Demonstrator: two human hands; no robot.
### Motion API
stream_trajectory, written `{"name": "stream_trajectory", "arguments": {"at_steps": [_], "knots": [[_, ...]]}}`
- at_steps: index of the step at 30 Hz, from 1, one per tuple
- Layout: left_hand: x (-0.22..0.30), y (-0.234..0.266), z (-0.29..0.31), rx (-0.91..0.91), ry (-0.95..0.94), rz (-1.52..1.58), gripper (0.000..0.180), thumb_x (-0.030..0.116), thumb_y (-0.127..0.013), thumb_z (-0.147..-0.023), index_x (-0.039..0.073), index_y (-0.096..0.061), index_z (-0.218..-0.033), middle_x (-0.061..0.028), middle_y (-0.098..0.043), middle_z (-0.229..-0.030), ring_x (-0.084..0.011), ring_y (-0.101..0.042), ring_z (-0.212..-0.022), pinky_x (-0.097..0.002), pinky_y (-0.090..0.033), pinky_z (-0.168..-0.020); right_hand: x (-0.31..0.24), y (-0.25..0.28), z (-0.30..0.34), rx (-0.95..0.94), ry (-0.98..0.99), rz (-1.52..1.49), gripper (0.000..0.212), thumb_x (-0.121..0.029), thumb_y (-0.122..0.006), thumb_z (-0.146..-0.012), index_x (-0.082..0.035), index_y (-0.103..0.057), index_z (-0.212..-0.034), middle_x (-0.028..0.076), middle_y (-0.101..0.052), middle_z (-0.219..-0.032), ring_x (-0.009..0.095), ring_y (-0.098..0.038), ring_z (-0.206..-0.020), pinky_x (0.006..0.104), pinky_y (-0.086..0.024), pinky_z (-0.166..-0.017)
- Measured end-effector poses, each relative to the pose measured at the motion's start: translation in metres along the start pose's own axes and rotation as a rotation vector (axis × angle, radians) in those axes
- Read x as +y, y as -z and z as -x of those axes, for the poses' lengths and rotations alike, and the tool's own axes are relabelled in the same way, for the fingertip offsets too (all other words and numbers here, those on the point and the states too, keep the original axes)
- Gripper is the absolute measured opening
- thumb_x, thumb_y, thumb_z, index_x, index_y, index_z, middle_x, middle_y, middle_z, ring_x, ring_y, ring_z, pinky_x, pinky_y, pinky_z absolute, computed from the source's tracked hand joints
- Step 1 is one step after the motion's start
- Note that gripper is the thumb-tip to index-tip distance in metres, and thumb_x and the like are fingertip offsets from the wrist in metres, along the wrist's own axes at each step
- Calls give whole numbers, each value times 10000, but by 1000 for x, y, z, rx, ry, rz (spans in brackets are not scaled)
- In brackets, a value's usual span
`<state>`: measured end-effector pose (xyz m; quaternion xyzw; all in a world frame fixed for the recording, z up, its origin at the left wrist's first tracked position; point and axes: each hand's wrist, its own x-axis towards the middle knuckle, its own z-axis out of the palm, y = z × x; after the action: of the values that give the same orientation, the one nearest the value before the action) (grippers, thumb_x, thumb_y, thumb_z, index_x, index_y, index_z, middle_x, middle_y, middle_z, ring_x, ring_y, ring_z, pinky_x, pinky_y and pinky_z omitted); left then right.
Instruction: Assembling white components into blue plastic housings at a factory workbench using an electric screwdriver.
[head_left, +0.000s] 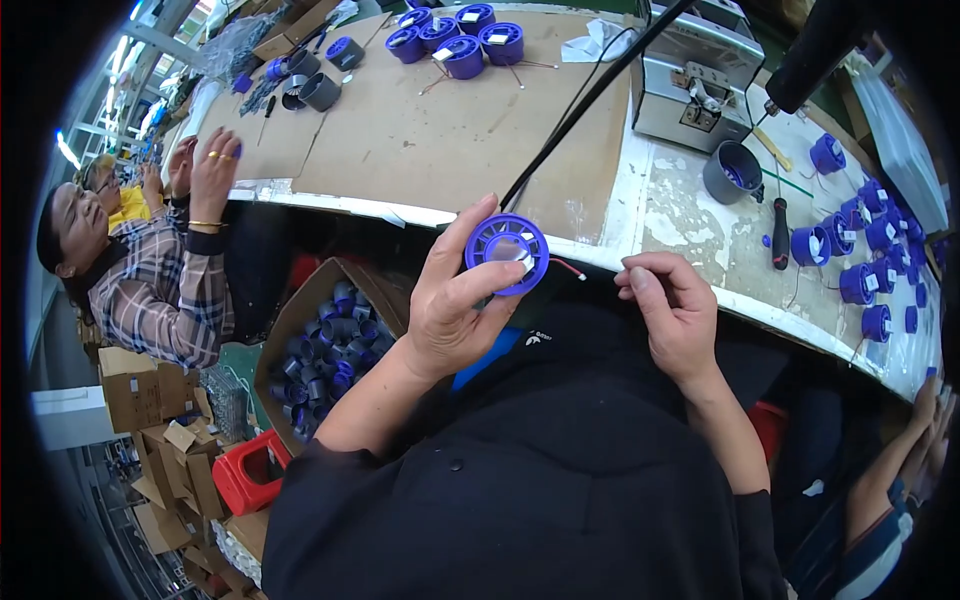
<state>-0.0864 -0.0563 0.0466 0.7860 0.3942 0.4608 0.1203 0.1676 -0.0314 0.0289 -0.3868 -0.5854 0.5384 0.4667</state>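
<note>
My left hand [455, 290] grips a round purple fan motor [507, 250] just off the table's front edge. The thumb lies across its vaned face, which has a shiny centre and a small white patch. From its right side runs a short red and dark lead ending in a white connector [583, 276]. To the right of that connector, apart from it, is my right hand [675, 315]. Its thumb presses against curled fingers; anything tiny between the tips is hidden.
Purple motors [460, 57] stand on the brown table cover [400, 140], others [858, 284] at right. A screwdriver [780, 235], grey cup [733, 172] and metal machine [695, 90] are near them. A carton [390, 300] of grey-purple parts sits below left. Co-workers sit at both sides.
</note>
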Motion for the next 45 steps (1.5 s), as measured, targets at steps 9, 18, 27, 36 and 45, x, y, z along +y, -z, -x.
{"name": "stream_trajectory", "arguments": {"at_steps": [9, 18, 27, 36, 45], "knots": [[26, -28, 0, 130, 777, 1144, 667, -76, -699, -871, 105, -397, -1438, -230, -513, -1392, -291, -614, -1184, -350, -542, -974, -9, -5, 3, -53, 18, 59, 160, -8, -560, -987, 27, -646, -1118, 105, -667, -987, 139, -604, -823, 237, -510, -774], [28, -35, 1, 18, 868, 1118, 717, -17, -689, -902, 121, -329, -1506, -239, -552, -1342, -279, -626, -1137, -367, -519, -1003, -9, -1, 5, -73, 213, 189, 205, 49, -617, -892, 10, -649, -1091, 111, -651, -1022, 165, -586, -806, 261, -491, -744], [28, -37, 1, 31, 868, 1102, 675, -50, -695, -895, 85, -367, -1468, -215, -554, -1300, -240, -645, -1093, -311, -562, -932, -11, -3, 4, -79, 425, 325, 282, 84, -682, -805, -17, -659, -1067, 105, -641, -1079, 197, -598, -843, 277, -495, -744], [26, -37, 2, -15, 887, 1105, 631, -10, -686, -920, 69, -393, -1474, -212, -567, -1281, -228, -648, -1078, -306, -554, -941, -17, 4, -6, -124, 377, 379, 241, 47, -733, -803, -22, -687, -1029, 101, -653, -1059, 202, -613, -848, 281, -506, -732], [25, -39, 2, -66, 915, 1103, 611, 12, -679, -936, 54, -392, -1473, -208, -580, -1262, -222, -650, -1067, -303, -550, -947, -17, 9, -10, -143, 516, 529, 215, 18, -755, -788, -18, -708, -995, 95, -674, -975, 212, -626, -790, 289, -518, -702]]}}
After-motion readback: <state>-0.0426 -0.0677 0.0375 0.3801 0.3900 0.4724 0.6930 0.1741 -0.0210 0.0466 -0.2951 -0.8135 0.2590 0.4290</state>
